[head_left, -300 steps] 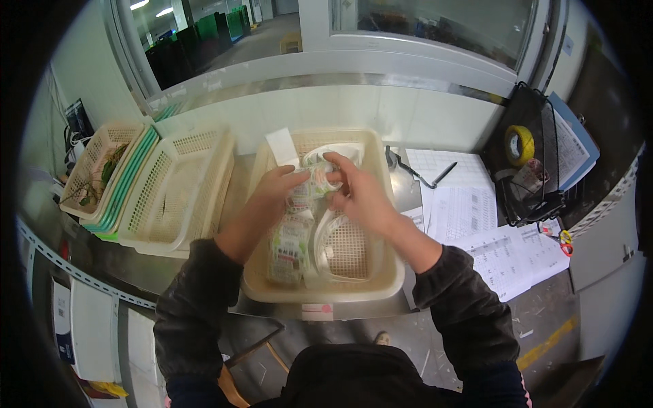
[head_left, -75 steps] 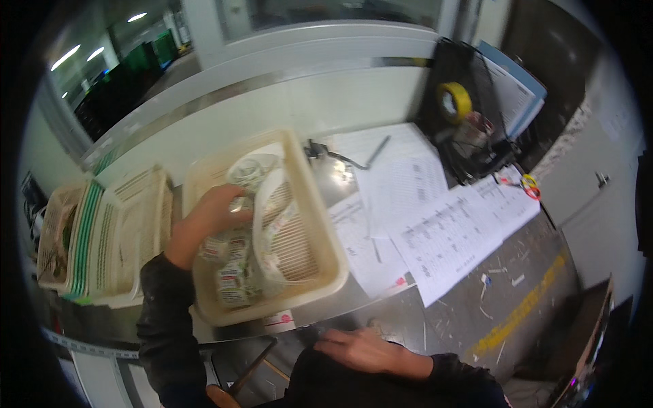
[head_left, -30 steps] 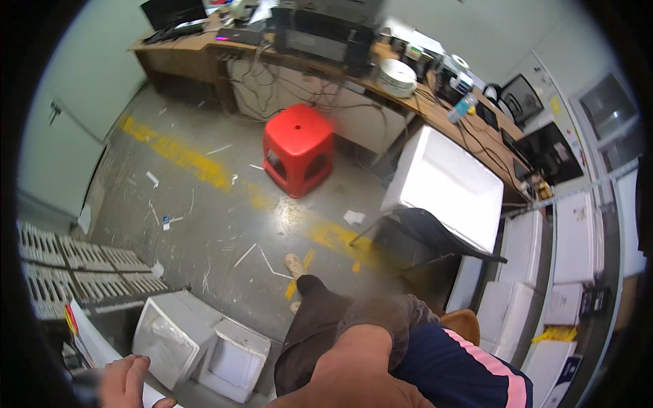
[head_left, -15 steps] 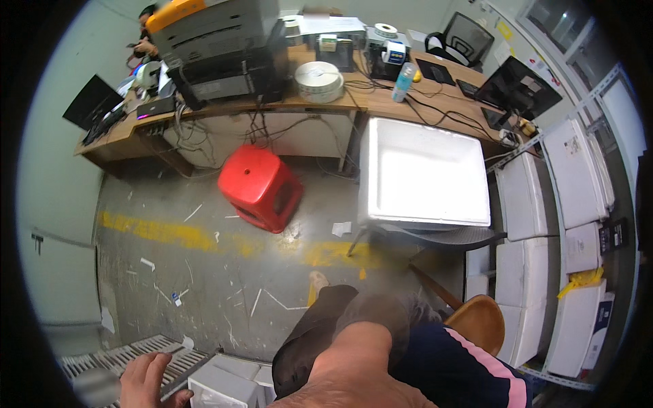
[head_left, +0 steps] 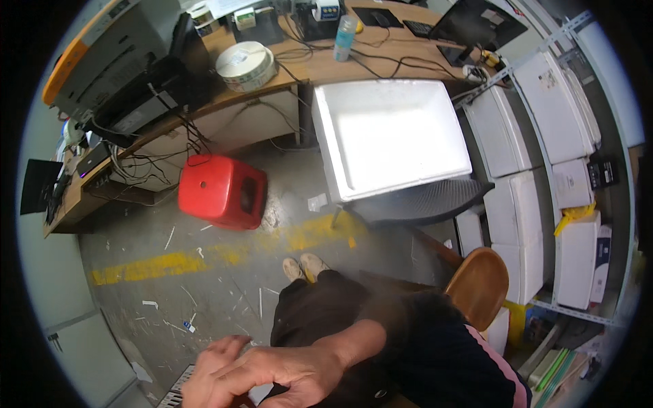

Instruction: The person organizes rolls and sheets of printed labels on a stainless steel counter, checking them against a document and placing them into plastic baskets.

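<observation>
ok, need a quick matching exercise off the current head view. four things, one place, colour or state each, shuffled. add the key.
Column 1
1. plastic stool
2. foam box
3. bottle
4. right hand

Column 2
A. upright on the desk
B. low in the picture, by its bottom edge
C. white, with an open top
D. red, standing on the floor

Pairs: 1-D, 2-C, 3-A, 4-B
</observation>
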Demonstrator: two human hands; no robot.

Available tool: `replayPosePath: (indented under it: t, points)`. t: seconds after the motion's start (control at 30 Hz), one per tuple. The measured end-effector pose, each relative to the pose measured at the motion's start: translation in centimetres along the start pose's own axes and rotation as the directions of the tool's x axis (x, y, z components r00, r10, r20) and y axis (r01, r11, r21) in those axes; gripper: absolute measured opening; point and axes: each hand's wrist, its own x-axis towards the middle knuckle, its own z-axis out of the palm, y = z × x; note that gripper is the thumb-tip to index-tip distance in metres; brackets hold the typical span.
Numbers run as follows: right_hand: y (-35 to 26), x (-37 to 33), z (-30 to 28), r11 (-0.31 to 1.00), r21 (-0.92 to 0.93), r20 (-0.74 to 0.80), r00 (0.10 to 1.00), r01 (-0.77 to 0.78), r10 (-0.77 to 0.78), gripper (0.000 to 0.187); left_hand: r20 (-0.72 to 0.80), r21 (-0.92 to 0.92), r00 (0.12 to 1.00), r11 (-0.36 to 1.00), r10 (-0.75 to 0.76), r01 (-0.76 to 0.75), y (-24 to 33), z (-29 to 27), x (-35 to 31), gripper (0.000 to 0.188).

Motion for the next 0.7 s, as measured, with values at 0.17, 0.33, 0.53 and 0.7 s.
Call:
replayPosePath:
  t: [0.17,0.33,0.53,0.7]
  points:
    - [0.4,-2.2,-2.3,0.901,-0.128,-0.174,0.904,-0.415,0.391,0.021,0.162,-0.225,0.977,0.969,0.141,-0.103,-4.9,4.1,2.8,0.056]
    - [2.0,-1.7,-2.5,0.881,-0.172,-0.251,0.885,-0.441,0.393,0.019,0.293,-0.403,0.944,0.915,0.155,-0.025,-9.4,8.1,2.3,0.056]
    - [2.6,-0.2,-2.2,0.888,-0.215,-0.267,0.899,-0.406,0.346,0.014,0.397,-0.456,0.908,0.887,0.132,0.071,-13.3,9.6,1.6,0.056]
    - [3.1,0.6,-3.0,0.843,-0.311,-0.239,0.894,-0.44,0.379,0.015,0.342,-0.477,0.94,0.862,0.003,0.171,-14.8,9.5,0.6,0.056]
